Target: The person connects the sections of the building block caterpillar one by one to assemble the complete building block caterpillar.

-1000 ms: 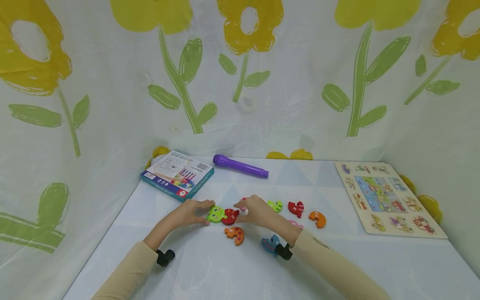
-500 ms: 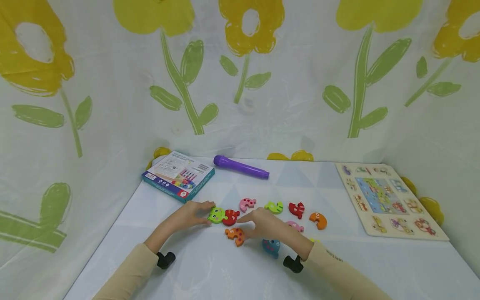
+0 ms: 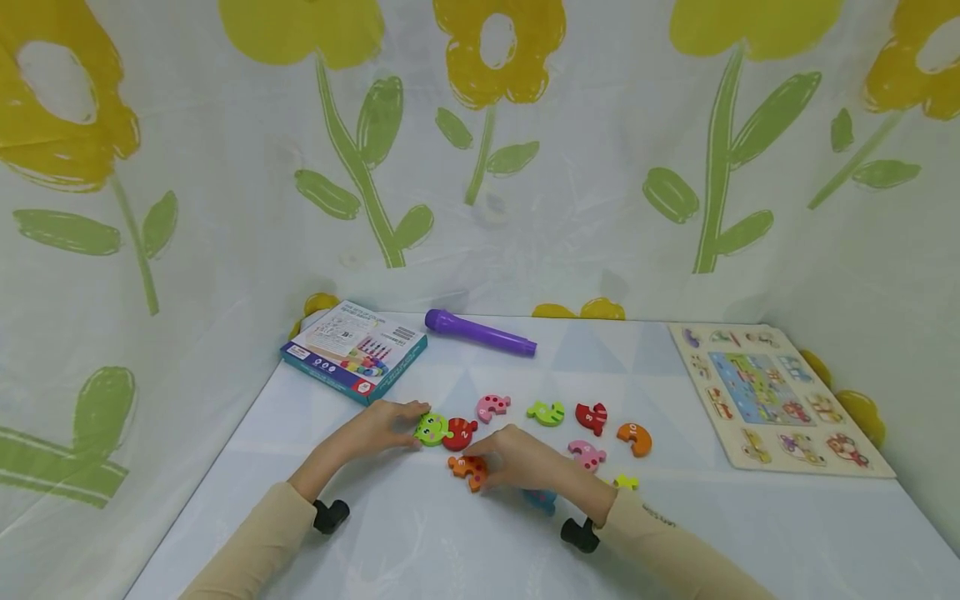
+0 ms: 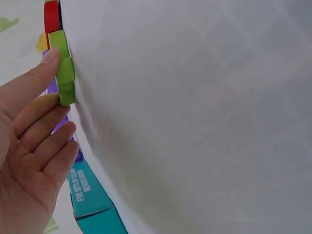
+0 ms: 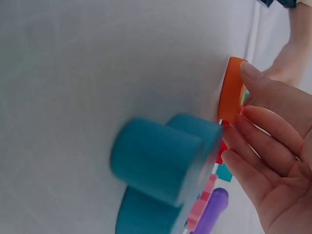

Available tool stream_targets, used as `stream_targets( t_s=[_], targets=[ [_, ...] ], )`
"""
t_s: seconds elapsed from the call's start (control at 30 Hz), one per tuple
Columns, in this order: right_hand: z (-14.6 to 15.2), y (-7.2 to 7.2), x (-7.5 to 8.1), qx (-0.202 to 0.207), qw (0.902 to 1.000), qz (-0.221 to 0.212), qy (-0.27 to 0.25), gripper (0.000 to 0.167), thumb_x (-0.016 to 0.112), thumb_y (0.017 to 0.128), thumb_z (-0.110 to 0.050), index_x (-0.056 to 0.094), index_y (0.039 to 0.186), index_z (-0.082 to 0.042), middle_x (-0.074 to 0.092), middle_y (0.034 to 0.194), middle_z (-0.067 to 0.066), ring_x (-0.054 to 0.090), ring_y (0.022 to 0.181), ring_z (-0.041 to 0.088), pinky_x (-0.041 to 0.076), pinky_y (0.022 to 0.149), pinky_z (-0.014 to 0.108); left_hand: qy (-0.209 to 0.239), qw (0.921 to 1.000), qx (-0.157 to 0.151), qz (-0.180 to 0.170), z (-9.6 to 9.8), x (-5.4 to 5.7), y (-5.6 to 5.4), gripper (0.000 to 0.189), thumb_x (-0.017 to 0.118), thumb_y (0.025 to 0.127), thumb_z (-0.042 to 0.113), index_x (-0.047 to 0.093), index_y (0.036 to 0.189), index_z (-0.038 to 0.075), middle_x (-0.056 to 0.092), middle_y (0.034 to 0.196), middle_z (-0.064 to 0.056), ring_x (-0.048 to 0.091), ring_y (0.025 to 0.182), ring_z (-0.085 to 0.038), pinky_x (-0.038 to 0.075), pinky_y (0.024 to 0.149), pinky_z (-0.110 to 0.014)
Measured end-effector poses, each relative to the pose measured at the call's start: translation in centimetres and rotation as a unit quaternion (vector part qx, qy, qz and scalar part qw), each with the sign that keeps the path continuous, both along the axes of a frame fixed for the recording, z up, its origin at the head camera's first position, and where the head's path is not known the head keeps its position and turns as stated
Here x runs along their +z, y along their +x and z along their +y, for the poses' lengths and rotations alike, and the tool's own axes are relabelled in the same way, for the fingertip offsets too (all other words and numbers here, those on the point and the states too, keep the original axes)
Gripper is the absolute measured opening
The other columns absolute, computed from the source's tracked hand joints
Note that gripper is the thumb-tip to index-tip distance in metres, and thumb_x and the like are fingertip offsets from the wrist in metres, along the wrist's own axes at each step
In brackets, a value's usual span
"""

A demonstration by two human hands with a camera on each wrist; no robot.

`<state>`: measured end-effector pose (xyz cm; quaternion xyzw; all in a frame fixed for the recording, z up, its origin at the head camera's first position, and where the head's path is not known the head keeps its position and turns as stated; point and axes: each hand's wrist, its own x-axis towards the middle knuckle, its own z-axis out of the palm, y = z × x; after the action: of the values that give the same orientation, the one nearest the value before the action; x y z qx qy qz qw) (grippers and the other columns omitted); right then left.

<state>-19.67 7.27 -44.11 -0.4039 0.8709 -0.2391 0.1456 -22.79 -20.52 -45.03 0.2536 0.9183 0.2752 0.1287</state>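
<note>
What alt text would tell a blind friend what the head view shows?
A person's left hand holds a green face piece touching a red 2, and the right hand pinches an orange 3. More pieces lie nearby; behind are a box and purple microphone, with a puzzle board at right.

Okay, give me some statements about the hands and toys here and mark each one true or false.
1. The left hand holds the green face piece. True.
2. That piece lies apart from all others. False: it touches the red number 2 piece.
3. The right hand touches the orange number 3 piece. True.
4. The microphone stands upright. False: the purple toy microphone lies on its side.
</note>
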Motion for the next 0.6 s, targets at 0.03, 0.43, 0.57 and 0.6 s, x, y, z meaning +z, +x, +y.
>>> stream_targets(
  t_s=[0.03,0.43,0.57,0.6],
  targets=[
    [-0.1,0.0,0.0,0.001,1.0000,0.002,0.002,0.045,0.081,0.079,-0.022,0.069,0.121,-0.012,0.069,0.115,-0.005,0.062,0.107,0.006,0.049,0.090,0.020,0.000,1.0000,0.001,-0.002,0.0,0.0,0.0,0.060,0.075,0.084,0.023,0.054,0.138,0.007,0.049,0.142,-0.011,0.042,0.134,-0.031,0.038,0.106,-0.047],
    [-0.1,0.1,-0.3,0.010,0.9993,0.035,0.000,0.043,0.081,0.079,-0.023,0.070,0.119,-0.009,0.071,0.109,-0.003,0.065,0.098,0.005,0.050,0.084,0.016,-0.006,0.9999,-0.009,-0.007,-0.1,0.4,-0.3,0.059,0.075,0.084,0.024,0.054,0.137,0.007,0.050,0.141,-0.013,0.043,0.132,-0.033,0.038,0.106,-0.048],
    [0.5,0.3,-0.2,-0.013,0.9995,0.025,-0.011,0.042,0.080,0.080,-0.024,0.070,0.118,-0.010,0.071,0.108,-0.004,0.064,0.095,0.004,0.051,0.083,0.017,-0.011,0.9998,-0.009,-0.011,-0.1,0.5,-0.4,0.059,0.075,0.084,0.024,0.055,0.137,0.008,0.049,0.141,-0.013,0.042,0.133,-0.034,0.037,0.106,-0.049],
    [0.7,0.3,-0.2,-0.022,0.9995,0.021,-0.014,0.042,0.080,0.080,-0.024,0.070,0.119,-0.011,0.071,0.109,-0.005,0.064,0.097,0.004,0.051,0.084,0.019,-0.012,0.9998,-0.007,-0.014,-0.1,0.5,-0.5,0.059,0.075,0.084,0.025,0.055,0.137,0.009,0.049,0.142,-0.013,0.042,0.133,-0.034,0.037,0.106,-0.049]
  ],
)
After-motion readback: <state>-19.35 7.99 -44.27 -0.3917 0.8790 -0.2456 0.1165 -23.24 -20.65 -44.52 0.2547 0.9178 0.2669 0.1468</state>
